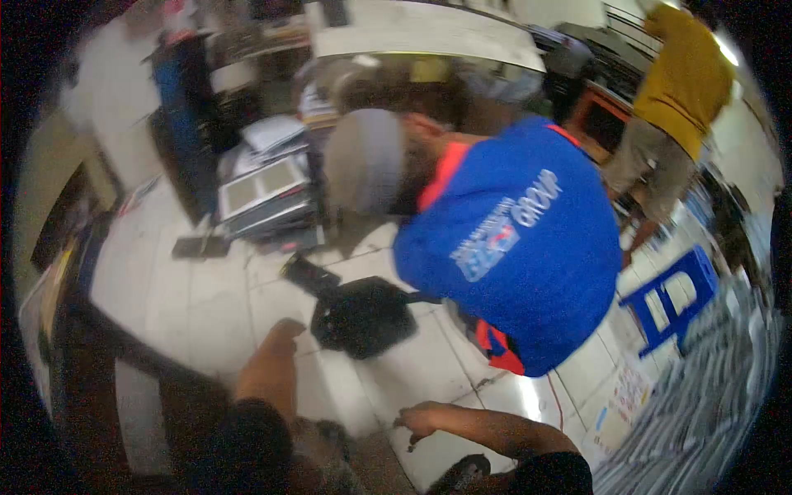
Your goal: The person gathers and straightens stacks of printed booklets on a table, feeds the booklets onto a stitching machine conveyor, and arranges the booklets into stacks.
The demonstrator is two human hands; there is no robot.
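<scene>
A dark, blocky thing (pixel 363 318), too blurred to name, rests on the white tiled floor between me and a crouching person. A narrow dark strip juts from its right side toward that person. Just left of it is my left hand (pixel 285 332), its fingers smeared by motion, and whether it touches the dark thing is unclear. My right hand (pixel 419 419) hangs low over the tiles with fingers apart and nothing in it. Beyond the dark thing lies a smaller black object (pixel 310 274).
The crouching person in a blue shirt (pixel 528 247) and cap fills the middle. Behind stands another person in a mustard top (pixel 685 78). Stacked papers and folders (pixel 264 194) sit at back left. A blue plastic stool (pixel 672 301) and piled sheets (pixel 701 396) are at right.
</scene>
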